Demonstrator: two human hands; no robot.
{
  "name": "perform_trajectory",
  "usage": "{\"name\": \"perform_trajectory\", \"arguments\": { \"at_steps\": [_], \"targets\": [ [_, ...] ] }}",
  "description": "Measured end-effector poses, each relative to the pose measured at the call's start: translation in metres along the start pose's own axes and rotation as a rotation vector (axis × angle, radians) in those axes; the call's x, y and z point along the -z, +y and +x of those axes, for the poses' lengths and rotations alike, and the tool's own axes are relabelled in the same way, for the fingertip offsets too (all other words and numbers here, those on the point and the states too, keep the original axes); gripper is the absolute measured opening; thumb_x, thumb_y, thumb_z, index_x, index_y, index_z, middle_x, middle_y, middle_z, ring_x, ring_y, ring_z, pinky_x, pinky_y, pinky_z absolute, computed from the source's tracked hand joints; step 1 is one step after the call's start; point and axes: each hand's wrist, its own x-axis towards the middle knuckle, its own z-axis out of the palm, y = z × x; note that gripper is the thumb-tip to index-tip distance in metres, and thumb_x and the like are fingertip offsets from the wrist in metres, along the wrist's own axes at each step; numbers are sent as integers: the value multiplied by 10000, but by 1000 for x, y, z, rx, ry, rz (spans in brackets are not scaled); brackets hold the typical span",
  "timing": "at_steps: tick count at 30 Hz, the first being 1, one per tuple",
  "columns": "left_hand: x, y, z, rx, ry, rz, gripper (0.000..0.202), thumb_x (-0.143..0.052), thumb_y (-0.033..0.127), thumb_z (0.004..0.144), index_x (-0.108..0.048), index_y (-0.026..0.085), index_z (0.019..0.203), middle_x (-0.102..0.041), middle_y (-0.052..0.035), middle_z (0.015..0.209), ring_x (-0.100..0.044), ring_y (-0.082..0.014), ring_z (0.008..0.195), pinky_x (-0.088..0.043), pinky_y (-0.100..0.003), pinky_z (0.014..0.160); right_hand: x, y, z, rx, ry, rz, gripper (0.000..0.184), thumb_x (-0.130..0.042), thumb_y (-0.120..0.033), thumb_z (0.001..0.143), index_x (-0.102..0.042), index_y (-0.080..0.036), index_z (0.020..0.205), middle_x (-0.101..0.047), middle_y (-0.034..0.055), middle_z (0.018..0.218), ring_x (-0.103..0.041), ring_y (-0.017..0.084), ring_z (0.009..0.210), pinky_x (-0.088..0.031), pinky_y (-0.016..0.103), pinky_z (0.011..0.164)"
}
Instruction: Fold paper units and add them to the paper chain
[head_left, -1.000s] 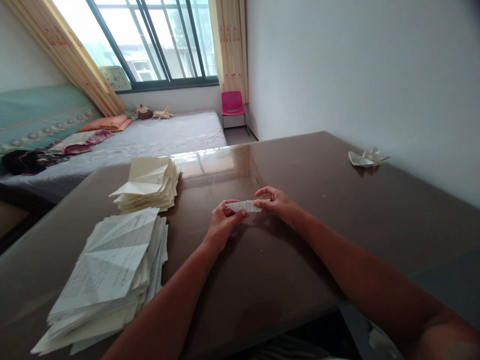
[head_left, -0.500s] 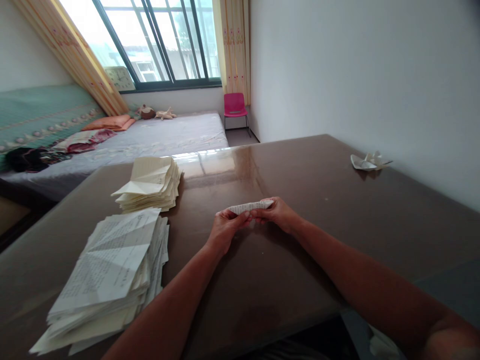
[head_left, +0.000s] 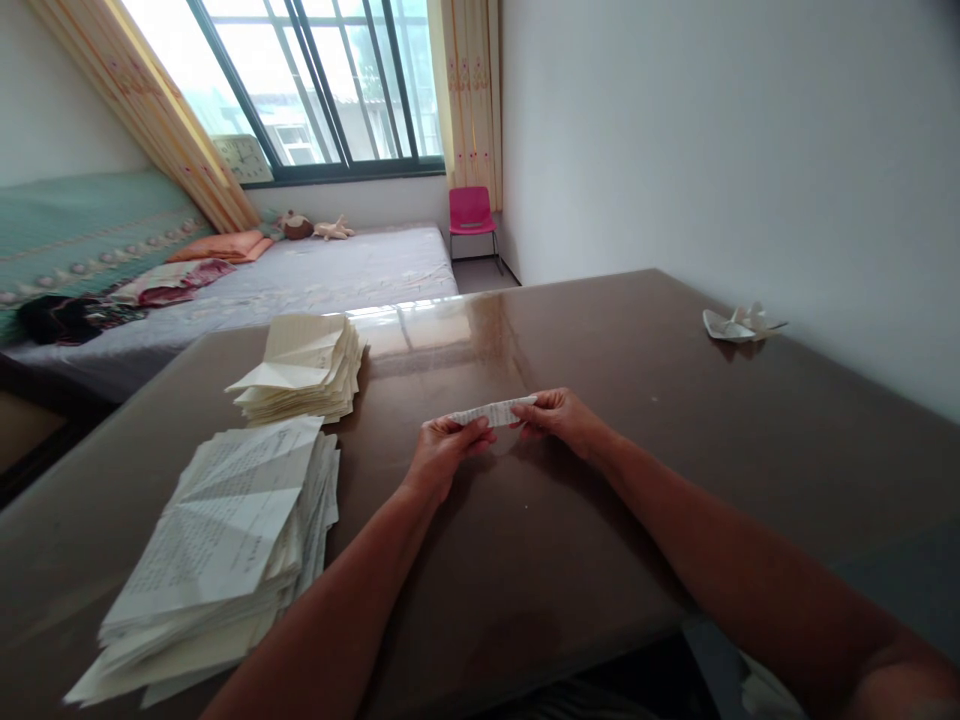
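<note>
A narrow folded strip of printed paper is stretched between my two hands, above the middle of the brown table. My left hand pinches its left end, thumb on top. At the other end, my right hand grips it between thumb and fingers. To the left of my hands lies a thick stack of creased, printed white sheets. Behind that sits a smaller stack of cream-coloured paper, its top sheet also creased.
The glossy brown table reaches toward a white wall on the right. Near that wall rests a small folded paper piece. Beyond the table are a bed, a pink chair and a window.
My hands have moved apart, the left one slightly to the left, so more of the paper strip shows between them. The stacks stay in place.
</note>
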Motion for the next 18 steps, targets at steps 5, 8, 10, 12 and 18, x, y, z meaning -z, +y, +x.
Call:
{"name": "perform_trajectory", "arguments": {
  "at_steps": [5, 8, 10, 12, 18],
  "targets": [
    [-1, 3, 1, -28, 12, -19, 371, -865, 343, 526, -695, 96, 745, -706, -37, 696, -673, -148, 642, -569, -253, 671, 4, -1, 1, 67, -2, -94, 470, -665, -597, 705, -718, -134, 762, -684, 44, 669, -549, 105, 565, -353, 210, 503],
    [-4, 3, -1, -58, 15, -5, 349, -859, 336, 536, -672, 104, 719, -687, -15, 659, -659, -131, 616, -560, -234, 651, 6, -1, 1, 64, -12, -106, 476, -659, -596, 708, -723, -131, 787, -659, 33, 639, -515, 100, 553, -336, 211, 498],
    [-5, 2, -2, -76, 5, 37, 330, -839, 346, 572, -674, 109, 729, -685, -15, 649, -657, -132, 625, -551, -224, 636, 4, -1, 0, 65, -20, -75, 467, -713, -559, 666, -726, -138, 869, -644, 15, 630, -493, 96, 548, -332, 214, 502],
    [-7, 1, -4, -89, -24, 76, 319, -814, 367, 610, -684, 114, 755, -694, -26, 667, -663, -143, 653, -548, -229, 641, 0, -2, -2, 79, -19, -41, 468, -772, -505, 610, -720, -148, 907, -630, -6, 624, -471, 92, 544, -332, 219, 511],
    [-13, -1, -7, -121, -61, 111, 311, -800, 387, 619, -672, 122, 718, -682, -24, 664, -655, -150, 646, -549, -255, 651, -8, -3, -2, 194, 35, -110, 378, -736, -522, 648, -687, -148, 658, -598, -6, 578, -457, 97, 556, -359, 243, 556]
  ]
}}
